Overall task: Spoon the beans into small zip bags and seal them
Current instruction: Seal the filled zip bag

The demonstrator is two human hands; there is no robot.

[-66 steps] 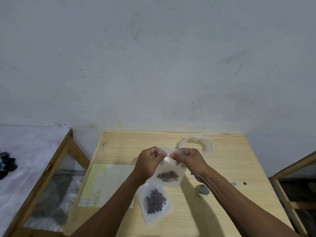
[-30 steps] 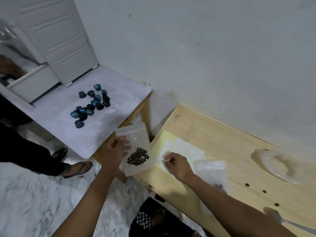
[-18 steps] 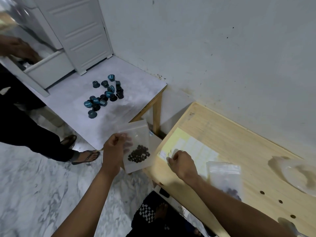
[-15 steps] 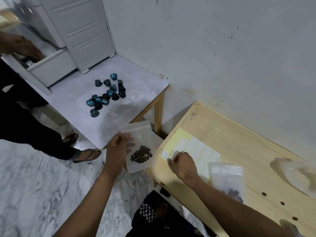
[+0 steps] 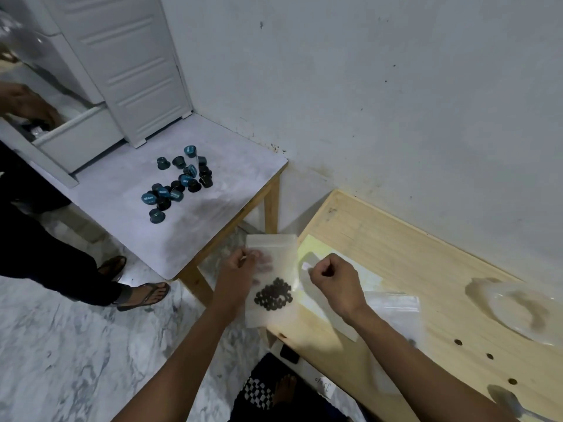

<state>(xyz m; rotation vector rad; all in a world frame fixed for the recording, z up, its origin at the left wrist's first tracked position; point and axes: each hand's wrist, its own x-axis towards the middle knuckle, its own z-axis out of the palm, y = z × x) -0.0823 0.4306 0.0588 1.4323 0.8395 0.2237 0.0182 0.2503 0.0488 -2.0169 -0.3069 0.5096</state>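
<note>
Beside the wooden table [image 5: 396, 257], left hand [image 5: 236, 275] holds one zip bag [image 5: 274, 269] of beans [image 5: 274, 295].

A side table with capsules, a cabinet, a bystander

A cluster of dark and blue capsules [image 5: 179, 185] lies on the grey-topped side table [image 5: 128, 226], left of the wooden worktop [image 5: 405, 257]. A white cabinet [image 5: 122, 71] stands at the table's far corner against the wall [image 5: 365, 102], one drawer [image 5: 76, 135] pulled out. A bystander in dark trousers [image 5: 39, 248] and sandals [image 5: 143, 296] stands on the marble floor [image 5: 61, 360]. A checkered mat [image 5: 259, 388] lies below the worktop's edge.
</note>
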